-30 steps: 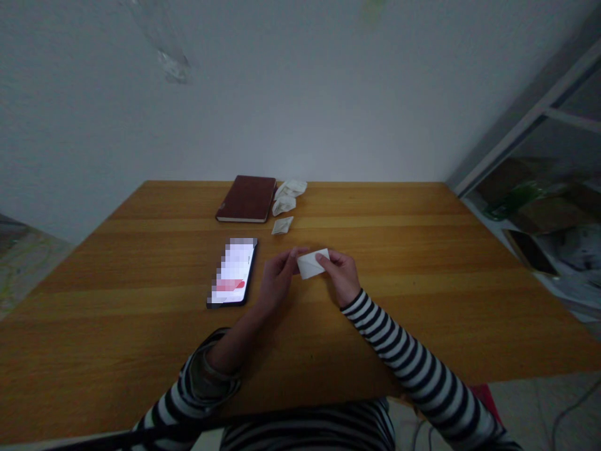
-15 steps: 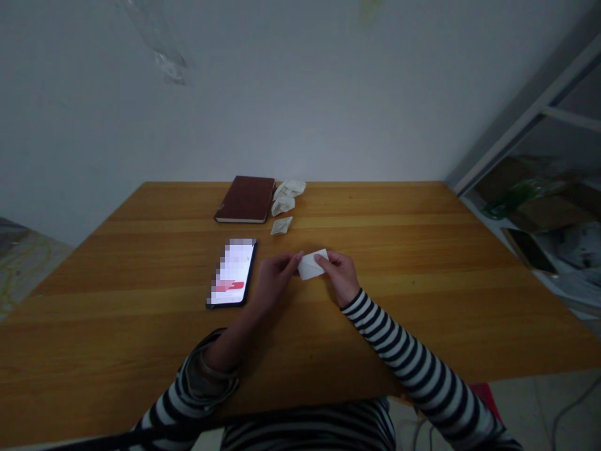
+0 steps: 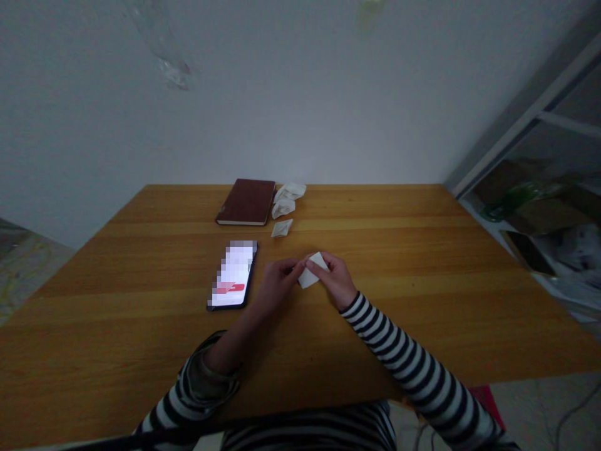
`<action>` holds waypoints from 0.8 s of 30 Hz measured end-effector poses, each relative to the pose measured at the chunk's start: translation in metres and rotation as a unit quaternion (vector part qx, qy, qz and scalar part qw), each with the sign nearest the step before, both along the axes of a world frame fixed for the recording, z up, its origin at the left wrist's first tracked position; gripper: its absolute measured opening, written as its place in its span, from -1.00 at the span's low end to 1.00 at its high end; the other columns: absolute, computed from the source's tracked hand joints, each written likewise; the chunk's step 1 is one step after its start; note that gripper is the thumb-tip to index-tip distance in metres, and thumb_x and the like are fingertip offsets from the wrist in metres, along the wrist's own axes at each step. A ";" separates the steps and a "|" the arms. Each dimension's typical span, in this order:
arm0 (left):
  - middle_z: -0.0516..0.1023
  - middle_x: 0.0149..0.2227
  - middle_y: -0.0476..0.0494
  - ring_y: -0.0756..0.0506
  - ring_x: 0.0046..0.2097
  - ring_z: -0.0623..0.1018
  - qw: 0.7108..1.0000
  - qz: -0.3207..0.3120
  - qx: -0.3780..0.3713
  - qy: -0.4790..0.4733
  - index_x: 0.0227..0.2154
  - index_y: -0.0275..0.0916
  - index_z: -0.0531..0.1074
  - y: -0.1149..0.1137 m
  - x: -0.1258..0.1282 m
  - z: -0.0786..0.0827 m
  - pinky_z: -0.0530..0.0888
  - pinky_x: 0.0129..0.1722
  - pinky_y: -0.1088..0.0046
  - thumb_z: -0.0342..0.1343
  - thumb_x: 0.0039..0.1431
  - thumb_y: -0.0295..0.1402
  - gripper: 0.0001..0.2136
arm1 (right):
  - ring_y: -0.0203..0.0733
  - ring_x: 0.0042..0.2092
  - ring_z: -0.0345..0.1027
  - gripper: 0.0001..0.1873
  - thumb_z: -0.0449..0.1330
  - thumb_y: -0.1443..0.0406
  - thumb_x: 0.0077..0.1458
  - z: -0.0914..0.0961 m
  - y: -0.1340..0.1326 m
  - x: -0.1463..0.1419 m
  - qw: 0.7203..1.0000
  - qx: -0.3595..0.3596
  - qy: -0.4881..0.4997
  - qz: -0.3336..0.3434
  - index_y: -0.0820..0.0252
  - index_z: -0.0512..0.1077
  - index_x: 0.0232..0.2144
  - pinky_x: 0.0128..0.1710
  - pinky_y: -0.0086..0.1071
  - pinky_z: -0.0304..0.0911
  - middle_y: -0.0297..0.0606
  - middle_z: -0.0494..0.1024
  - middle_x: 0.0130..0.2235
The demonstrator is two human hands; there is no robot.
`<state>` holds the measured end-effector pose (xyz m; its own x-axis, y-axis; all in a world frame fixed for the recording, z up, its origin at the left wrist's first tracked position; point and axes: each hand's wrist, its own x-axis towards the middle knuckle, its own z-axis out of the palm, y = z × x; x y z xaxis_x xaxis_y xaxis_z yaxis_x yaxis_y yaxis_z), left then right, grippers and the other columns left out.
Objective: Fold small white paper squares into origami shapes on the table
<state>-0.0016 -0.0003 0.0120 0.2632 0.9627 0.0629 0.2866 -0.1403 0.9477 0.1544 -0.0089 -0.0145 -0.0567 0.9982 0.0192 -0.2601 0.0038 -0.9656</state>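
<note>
Between my hands is a small white piece of folded paper, held just above the table or resting on it; I cannot tell which. My left hand pinches its left edge, thumb toward the paper. From the other side my right hand grips it, with the thumb lying across its face near the left thumb. The fingers under the paper are hidden. A phone with a lit screen lies to the left of my left hand.
On the wooden table, a dark red notebook lies at the back. Beside it are folded white paper pieces: two near the back and a flat one closer. A wall rises behind the table, and a cluttered shelf stands at right.
The paper has turned to a steeper slant between my hands. My right thumb has moved left across it, close to my left thumb. The view has shifted slightly.
</note>
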 end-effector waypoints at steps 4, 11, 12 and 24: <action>0.40 -0.59 0.00 0.00 -0.49 0.34 1.000 -0.014 -0.007 -0.016 -0.57 -0.32 0.48 0.001 0.000 -0.002 0.25 -0.49 0.52 0.08 0.18 -0.05 -0.58 | -0.26 -0.37 0.38 -0.60 0.39 0.11 -0.05 -0.001 0.001 0.001 1.000 0.000 -0.022 0.019 0.16 0.49 -0.19 -0.42 -0.42 0.28 -0.32 0.54 -0.34; 0.43 -0.60 -0.01 0.01 -0.51 0.34 1.000 -0.005 -0.003 -0.027 -0.55 -0.33 0.50 0.006 -0.006 0.001 0.24 -0.52 0.53 0.10 0.18 -0.06 -0.59 | -0.25 -0.35 0.41 -0.48 0.31 0.07 0.05 -0.001 0.004 0.009 0.995 0.046 0.019 0.088 0.15 0.40 0.02 -0.38 -0.39 0.38 -0.28 0.54 -0.27; 0.43 -0.59 -0.01 0.01 -0.51 0.35 1.000 -0.002 -0.001 -0.024 -0.55 -0.33 0.50 0.006 -0.007 0.002 0.24 -0.52 0.53 0.10 0.18 -0.06 -0.59 | -0.23 -0.33 0.42 -0.45 0.31 0.06 0.05 0.000 0.005 0.011 0.993 0.046 0.030 0.105 0.13 0.38 0.04 -0.37 -0.37 0.41 -0.27 0.54 -0.24; 0.40 -0.61 0.00 0.01 -0.53 0.35 0.999 -0.027 0.013 0.029 -0.59 -0.29 0.44 0.009 -0.006 -0.008 0.23 -0.53 0.53 0.07 0.21 -0.08 -0.60 | -0.25 -0.38 0.46 -0.44 0.39 0.20 -0.09 0.006 0.002 0.010 0.997 -0.009 -0.006 0.082 0.11 0.40 -0.01 -0.50 -0.45 0.38 -0.31 0.59 -0.28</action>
<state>-0.0078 0.0087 0.0037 0.3193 0.9449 0.0720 0.3314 -0.1826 0.9257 0.1646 -0.0067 -0.0086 -0.2191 0.9757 0.0002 -0.2453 -0.0548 -0.9679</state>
